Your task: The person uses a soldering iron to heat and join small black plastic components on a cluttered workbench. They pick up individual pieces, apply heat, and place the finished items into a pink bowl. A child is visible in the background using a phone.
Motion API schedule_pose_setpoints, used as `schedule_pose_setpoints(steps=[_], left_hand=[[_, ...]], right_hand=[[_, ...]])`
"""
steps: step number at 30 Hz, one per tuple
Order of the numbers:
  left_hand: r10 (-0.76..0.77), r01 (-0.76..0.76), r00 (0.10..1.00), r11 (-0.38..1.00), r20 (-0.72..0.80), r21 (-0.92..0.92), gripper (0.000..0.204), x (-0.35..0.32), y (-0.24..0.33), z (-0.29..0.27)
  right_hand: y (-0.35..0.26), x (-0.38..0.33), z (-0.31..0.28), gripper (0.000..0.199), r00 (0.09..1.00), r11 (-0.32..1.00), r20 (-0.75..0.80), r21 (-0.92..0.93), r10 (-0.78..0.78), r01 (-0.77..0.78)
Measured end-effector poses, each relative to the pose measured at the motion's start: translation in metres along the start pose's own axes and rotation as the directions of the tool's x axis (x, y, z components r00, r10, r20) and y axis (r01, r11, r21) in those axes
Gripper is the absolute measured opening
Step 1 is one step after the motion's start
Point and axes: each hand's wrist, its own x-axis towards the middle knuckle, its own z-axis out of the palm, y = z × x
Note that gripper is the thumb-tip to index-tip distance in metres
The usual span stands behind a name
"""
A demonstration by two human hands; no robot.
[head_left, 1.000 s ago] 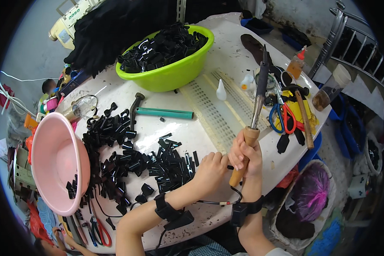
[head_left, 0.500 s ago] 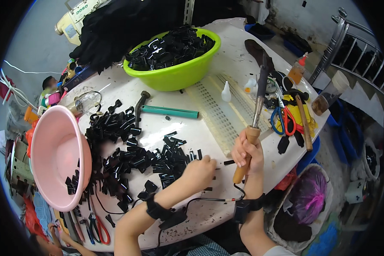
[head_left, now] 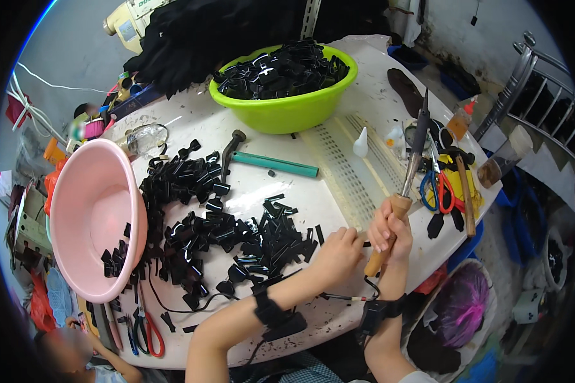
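Observation:
My right hand (head_left: 391, 231) is wrapped round the wooden handle of a soldering iron (head_left: 413, 156), its metal shaft and dark tip pointing up and away. Close by on the left, my left hand (head_left: 338, 255) is low over the white table with its fingers bent together. Whatever is in those fingers is hidden. A small black strip (head_left: 367, 244) shows just beyond its fingertips, between the two hands. To the left of that hand lies a heap of flat black strips (head_left: 281, 239), merging with a pile of shiny folded black pieces (head_left: 188, 185).
A green basin (head_left: 281, 115) heaped with black pieces stands at the back; a pink basin (head_left: 102, 191) leans at the left. A hammer (head_left: 229, 153), a green bar (head_left: 275, 164), a perforated plate (head_left: 348, 159), a white nozzle bottle (head_left: 360, 145) and scissors (head_left: 437, 191) lie around. Another person (head_left: 76, 357) is at lower left.
My left hand has moved right, from beside the strip heap to close by my right hand, near the small black strip. The soldering iron stays in my right hand. The whole view has shifted slightly.

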Motion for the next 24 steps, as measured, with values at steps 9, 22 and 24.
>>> schedule_pose_setpoints(steps=[9,22,24], left_hand=[[-0.091,0.025,0.974,0.952,0.207,0.304,0.016,-0.012,-0.003,-0.012],[-0.132,0.129,0.991,0.987,0.029,0.092,0.016,-0.09,-0.017,-0.113],[-0.251,0.251,0.968,0.967,-0.003,0.042,0.016,-0.108,-0.011,-0.119]], right_hand=[[0.0,0.0,0.0,0.018,1.0,1.0,-0.01,-0.005,0.012,-0.012],[0.005,-0.004,0.01,0.02,0.999,0.995,-0.012,-0.097,0.033,-0.034],[0.009,-0.005,0.015,0.021,0.998,0.986,0.01,-0.157,0.058,-0.055]])
